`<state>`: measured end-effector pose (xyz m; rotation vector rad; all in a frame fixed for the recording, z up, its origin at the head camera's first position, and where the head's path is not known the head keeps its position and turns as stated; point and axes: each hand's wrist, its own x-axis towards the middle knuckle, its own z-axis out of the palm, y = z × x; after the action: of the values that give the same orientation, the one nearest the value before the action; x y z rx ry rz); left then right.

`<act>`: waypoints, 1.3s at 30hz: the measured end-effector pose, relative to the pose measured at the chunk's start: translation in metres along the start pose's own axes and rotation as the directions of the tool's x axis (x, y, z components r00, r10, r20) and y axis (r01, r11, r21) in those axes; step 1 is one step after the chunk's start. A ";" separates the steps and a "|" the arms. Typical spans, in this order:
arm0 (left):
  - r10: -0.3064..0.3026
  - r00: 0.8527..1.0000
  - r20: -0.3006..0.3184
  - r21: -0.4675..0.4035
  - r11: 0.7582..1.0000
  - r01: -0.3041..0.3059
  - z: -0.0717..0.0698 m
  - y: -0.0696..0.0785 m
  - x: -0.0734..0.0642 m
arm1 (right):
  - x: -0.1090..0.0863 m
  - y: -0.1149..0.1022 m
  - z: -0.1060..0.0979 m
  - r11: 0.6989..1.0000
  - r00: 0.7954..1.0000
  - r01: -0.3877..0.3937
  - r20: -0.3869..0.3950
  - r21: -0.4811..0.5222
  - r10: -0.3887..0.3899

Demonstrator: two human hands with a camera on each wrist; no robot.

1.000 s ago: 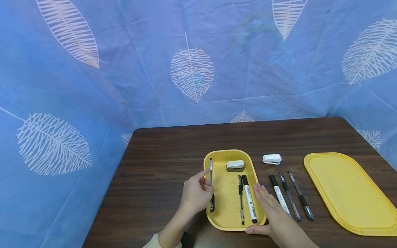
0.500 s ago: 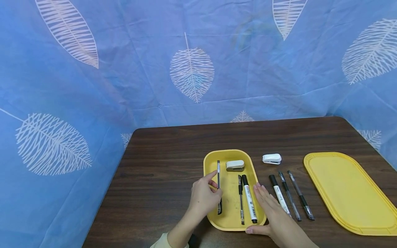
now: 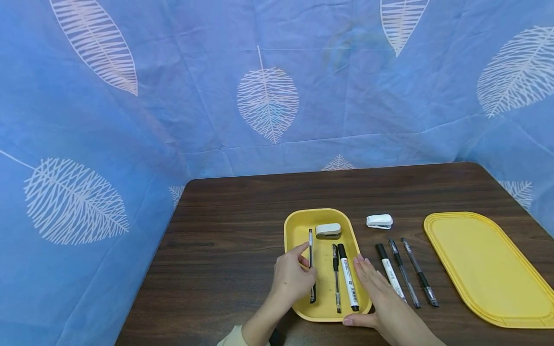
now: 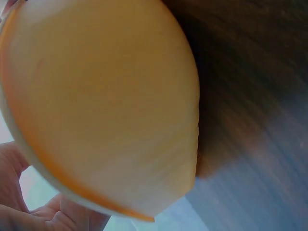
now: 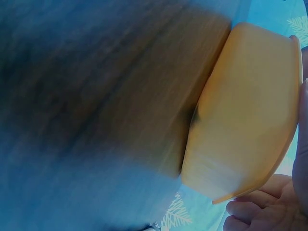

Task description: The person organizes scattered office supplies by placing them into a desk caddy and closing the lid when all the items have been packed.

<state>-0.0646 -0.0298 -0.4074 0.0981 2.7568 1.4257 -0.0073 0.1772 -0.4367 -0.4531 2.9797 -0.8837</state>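
Note:
My left hand pinches a black gel pen between thumb and fingers, inside the yellow tray. The pen lies roughly lengthwise along the tray, cap end toward me. To its right are a second gel pen and a white marker with black cap. A white stapler lies near the tray's far end. My right hand rests on the tray's right front corner, fingers straight along the rim and thumb at the front edge. Both wrist views mostly show the tray's outer wall.
Right of the tray on the dark wooden table lie another marker, two more gel pens and a white stapler. A yellow lid lies at the far right. A blue leaf-print cloth hangs behind.
My left hand has carried the gel pen from the tray's left wall rightward, toward the tray's middle. The right hand and the tray have stayed put.

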 end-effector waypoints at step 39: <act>-0.023 0.997 0.079 -0.025 0.999 0.025 0.030 0.008 0.002 | 0.000 0.006 -0.004 0.998 0.998 0.051 -0.032 0.019 -0.051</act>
<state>-0.0649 -0.0005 -0.4181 0.1180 2.6667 1.4197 -0.0093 0.1843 -0.4363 -0.5222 2.9972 -0.9321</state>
